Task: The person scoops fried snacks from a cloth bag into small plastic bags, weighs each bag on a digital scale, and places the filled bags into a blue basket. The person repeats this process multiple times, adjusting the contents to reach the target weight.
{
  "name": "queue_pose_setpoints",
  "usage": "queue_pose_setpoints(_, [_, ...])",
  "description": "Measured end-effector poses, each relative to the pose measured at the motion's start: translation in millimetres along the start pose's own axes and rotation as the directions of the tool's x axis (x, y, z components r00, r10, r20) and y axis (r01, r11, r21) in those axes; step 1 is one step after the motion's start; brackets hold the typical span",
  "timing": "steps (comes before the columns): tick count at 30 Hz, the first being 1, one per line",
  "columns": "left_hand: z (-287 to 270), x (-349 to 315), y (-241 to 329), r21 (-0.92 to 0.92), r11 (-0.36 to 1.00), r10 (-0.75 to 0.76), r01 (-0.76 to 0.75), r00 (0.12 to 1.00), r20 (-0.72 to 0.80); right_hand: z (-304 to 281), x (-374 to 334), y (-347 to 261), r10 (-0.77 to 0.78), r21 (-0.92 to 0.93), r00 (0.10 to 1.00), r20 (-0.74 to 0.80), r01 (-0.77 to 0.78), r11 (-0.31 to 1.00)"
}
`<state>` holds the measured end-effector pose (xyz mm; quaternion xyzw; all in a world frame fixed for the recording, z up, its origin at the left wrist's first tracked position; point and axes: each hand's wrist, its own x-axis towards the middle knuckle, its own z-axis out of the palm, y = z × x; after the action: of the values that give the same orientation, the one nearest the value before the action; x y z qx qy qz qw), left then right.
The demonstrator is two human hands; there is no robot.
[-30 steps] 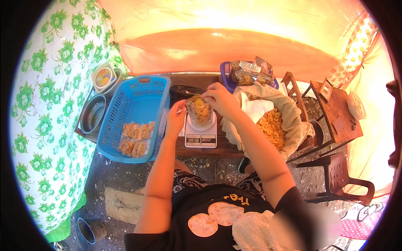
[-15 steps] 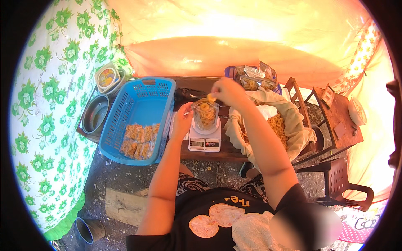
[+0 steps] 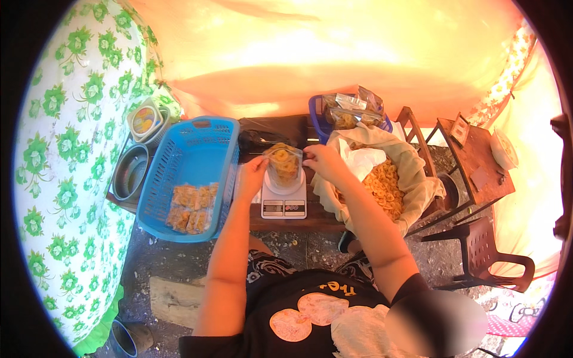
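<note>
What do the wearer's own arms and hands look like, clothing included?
The left hand and right hand look ungloved; both forearms are bare below the short black sleeves of a black shirt with yellow lettering and pale round prints.

Yellow printed lettering point(image 3: 338, 289), only partly legible, stands on the chest of the person's black short-sleeved cloth shirt point(image 3: 256, 316); characters on the small grey rectangular display point(image 3: 273, 207) of the white flat plastic scale point(image 3: 284, 213) are unreadable.
</note>
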<state>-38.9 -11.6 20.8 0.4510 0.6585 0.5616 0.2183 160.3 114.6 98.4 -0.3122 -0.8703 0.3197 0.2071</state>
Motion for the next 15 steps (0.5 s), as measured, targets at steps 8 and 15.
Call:
queue_pose_setpoints(8, [-1,-8,-6,-0.122,0.992,-0.015,0.012,1.0,-0.017,20,5,-9,-0.042,-0.045,0.998,-0.05,0.04,0.998])
queue_pose_setpoints(15, [-6,-18,-10,-0.253,0.961,-0.107,0.11,0.994,0.022,27,6,0,-0.019,-0.067,0.998,-0.067,0.014,0.998])
